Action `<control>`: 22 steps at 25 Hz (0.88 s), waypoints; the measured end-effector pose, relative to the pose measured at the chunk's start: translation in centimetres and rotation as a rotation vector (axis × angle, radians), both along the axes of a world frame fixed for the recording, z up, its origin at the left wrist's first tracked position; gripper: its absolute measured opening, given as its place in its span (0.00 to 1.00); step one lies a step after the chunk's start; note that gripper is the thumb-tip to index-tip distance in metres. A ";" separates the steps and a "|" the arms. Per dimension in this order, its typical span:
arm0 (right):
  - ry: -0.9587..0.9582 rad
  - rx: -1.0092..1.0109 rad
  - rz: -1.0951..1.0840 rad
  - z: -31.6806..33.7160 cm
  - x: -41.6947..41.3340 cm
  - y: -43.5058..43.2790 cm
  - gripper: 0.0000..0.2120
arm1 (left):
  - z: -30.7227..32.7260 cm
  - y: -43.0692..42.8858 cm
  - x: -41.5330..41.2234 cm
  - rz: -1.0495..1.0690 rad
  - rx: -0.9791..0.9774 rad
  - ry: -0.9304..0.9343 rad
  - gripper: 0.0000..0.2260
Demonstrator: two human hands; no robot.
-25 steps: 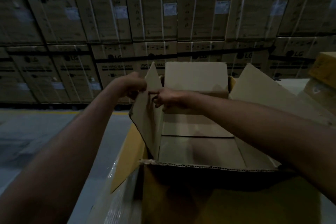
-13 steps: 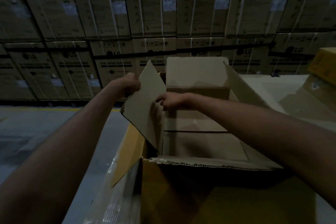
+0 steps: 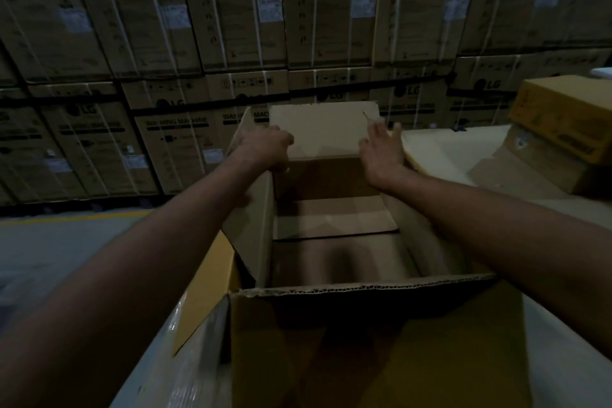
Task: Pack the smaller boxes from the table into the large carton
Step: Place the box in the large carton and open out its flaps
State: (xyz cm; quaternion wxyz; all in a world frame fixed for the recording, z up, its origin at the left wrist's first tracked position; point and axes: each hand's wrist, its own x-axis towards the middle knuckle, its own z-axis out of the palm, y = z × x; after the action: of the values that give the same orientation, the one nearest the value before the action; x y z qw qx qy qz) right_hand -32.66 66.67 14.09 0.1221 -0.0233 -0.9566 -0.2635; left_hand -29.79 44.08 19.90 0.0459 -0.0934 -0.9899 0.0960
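The large brown carton stands open in front of me on the table, with nothing but its bottom flaps visible inside. My left hand is closed on the top of the carton's left flap at the far corner. My right hand rests with fingers spread against the right flap, pressing it outward. The far flap stands upright between the hands. Two smaller boxes lie stacked at the right: a yellow box on top of a brown box.
A white table surface extends to the right of the carton. A wall of stacked washing-machine cartons fills the background. Grey floor with a yellow line lies to the left. Plastic wrap covers the table's near-left edge.
Both hands have moved apart, from the left flap to opposite sides. The left flap now stands upright and the right flap is pushed outward. The view shifted toward the carton.
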 end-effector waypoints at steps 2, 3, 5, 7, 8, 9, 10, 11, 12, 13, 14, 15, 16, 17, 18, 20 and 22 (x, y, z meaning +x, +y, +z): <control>0.091 -0.142 -0.092 0.4 -0.4 2.2 0.42 | -0.1 -0.1 -0.8 0.137 -0.068 0.067 0.25; 0.126 -0.236 -0.135 0.7 -0.4 3.2 0.42 | -0.2 -0.7 -1.2 0.225 -0.041 0.073 0.24; 0.182 -0.351 -0.171 1.1 -0.6 4.8 0.38 | -1.0 -2.6 -1.4 0.370 0.055 0.073 0.24; 0.222 -0.380 -0.177 1.7 -1.2 6.4 0.25 | -2.1 -4.7 -1.7 0.400 0.132 0.115 0.17; 0.229 -0.404 -0.187 2.2 -1.4 7.0 0.20 | -2.6 -5.4 -1.7 0.395 0.189 0.161 0.14; 0.239 -0.446 -0.205 2.6 -1.7 7.5 0.16 | -2.8 -5.9 -1.8 0.380 0.243 0.218 0.12; 0.247 -0.507 -0.232 3.0 -1.8 8.0 0.14 | -2.8 -6.2 -2.1 0.357 0.281 0.269 0.10; 0.249 -0.569 -0.263 3.3 -2.0 8.3 0.12 | -2.5 -6.3 -2.4 0.332 0.303 0.303 0.09; 0.252 -0.620 -0.292 3.4 -2.1 8.5 0.11 | -2.1 -6.5 -2.8 0.311 0.308 0.319 0.09; 0.255 -0.652 -0.318 3.4 -2.1 8.8 0.11 | -1.9 -6.8 -3.4 0.296 0.306 0.319 0.08; 0.260 -0.670 -0.336 3.3 -2.1 9.2 0.11 | -1.9 -7.1 -3.9 0.292 0.302 0.312 0.08; 0.264 -0.675 -0.347 3.3 -2.1 9.8 0.12 | -2.1 -7.6 -4.3 0.295 0.307 0.301 0.09; 0.266 -0.683 -0.354 3.2 -2.0 10.6 0.13 | -2.4 -8.1 -4.7 0.302 0.329 0.286 0.10; 0.260 -0.701 -0.358 3.2 -2.0 11.4 0.14 | -2.7 -8.6 -5.1 0.305 0.354 0.278 0.10; 0.248 -0.717 -0.360 3.2 -1.9 12.0 0.15 | -3.0 -8.9 -5.4 0.313 0.375 0.275 0.11; 0.225 -0.716 -0.340 3.3 -2.0 12.6 0.15 | -3.0 -9.3 -5.8 0.333 0.397 0.263 0.13; 0.227 -0.676 -0.298 3.4 -2.2 12.1 0.16 | -2.8 -9.0 -5.8 0.349 0.331 0.253 0.14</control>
State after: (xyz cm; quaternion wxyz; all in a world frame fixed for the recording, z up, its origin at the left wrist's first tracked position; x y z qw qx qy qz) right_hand -34.89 78.76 17.46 0.1732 -0.2299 -0.9560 0.0564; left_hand -35.58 35.03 17.14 0.1666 0.1000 -0.9797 -0.0498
